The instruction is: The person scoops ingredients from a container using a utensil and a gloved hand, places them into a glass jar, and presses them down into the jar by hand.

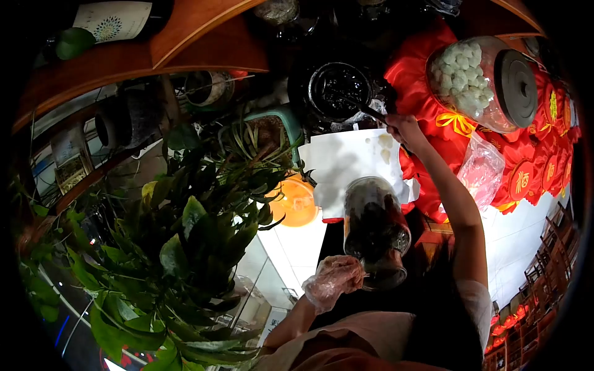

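Note:
My right hand [405, 131] is closed around the dark handle of a long utensil [371, 111]. The utensil reaches into a black pot [340, 91] of dark, glossy contents; its head is hidden there. My left hand [335, 279] wears a clear plastic glove and is closed at the narrow end of a clear jar [376, 222], close to my body. Dark stuff fills much of the jar. Beyond the jar lies a white sheet [346, 161] with a few brownish stains near the pot.
A glass jar of pale round pieces [461, 71] with a dark lid stands on red cloth [414, 55] at right. Leafy plants [185, 247] crowd the left side. An orange round object [294, 201] lies below the green planter [288, 120]. A wooden shelf edge [154, 49] runs across the upper left.

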The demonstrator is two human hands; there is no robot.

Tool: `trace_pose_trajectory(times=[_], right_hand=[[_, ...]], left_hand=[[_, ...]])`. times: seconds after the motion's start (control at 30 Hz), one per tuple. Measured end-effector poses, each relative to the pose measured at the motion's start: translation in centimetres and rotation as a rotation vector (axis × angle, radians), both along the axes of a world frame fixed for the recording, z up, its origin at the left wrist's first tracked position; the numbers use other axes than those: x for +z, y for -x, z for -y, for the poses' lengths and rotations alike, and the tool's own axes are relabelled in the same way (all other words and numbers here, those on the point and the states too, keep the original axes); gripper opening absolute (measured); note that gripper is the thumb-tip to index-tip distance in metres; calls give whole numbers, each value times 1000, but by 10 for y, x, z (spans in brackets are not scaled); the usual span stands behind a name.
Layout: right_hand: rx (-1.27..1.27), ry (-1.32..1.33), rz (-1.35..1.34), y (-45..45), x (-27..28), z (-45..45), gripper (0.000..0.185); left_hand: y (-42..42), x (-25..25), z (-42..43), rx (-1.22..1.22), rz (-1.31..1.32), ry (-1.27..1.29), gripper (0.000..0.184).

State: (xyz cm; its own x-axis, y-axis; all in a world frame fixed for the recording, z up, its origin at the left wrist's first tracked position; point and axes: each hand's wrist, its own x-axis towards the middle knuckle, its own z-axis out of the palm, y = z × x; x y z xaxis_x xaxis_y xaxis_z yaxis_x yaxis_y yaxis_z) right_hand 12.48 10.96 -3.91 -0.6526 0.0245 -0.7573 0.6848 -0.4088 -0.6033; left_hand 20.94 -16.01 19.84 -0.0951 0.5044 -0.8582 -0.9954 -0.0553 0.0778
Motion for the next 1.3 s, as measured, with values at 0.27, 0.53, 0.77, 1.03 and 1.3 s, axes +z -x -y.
trace_pose_trajectory(times=[0.27,0.53,0.77,1.03,1.3], right_hand=[[-147,1,74,-60,34,-11,14],[-220,-16,79,-87,62,-20,23],[-14,-406,-87,-83,48,-8,25],[854,-1599,-723,9,3,7,45],[1467,-1719,-775,115,-44,29,29]], left_hand=[[1,4,1,7,97,34,16],[-3,11,-5,7,84,81,15],[2,13,-7,-37,108,153,15],[-2,8,-2,0,143,162,13],[-6,-3,0,7,141,165,13]])
